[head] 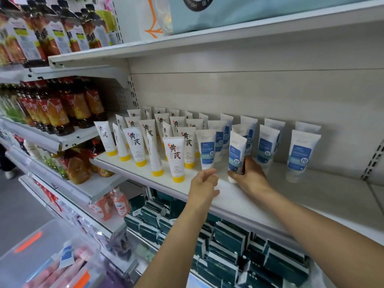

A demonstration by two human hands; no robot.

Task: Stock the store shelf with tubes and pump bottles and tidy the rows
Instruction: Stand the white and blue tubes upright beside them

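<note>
On the left of the shelf (145, 175) the yellow-capped tubes (175, 159) stand in full rows; the blue-label tubes (268, 146) to their right are sparse, and no pump bottles show there. The left hand (204, 183) hovers loosely curled and empty. The right hand (249, 175) grips a near blue-label tube (235, 153), upright on the shelf.

Bright, even, cool-white lighting from above. Soft short shadows under the tubes (236, 152) on the white shelf (311, 190); darker beneath, over the green boxes (228, 238). Mild glare on the bottle labels (58, 36) upper left. Strong wide-angle bending of shelf edges. Blurred and smeared at the corners, especially the clear bin (52, 256) lower left.
</note>
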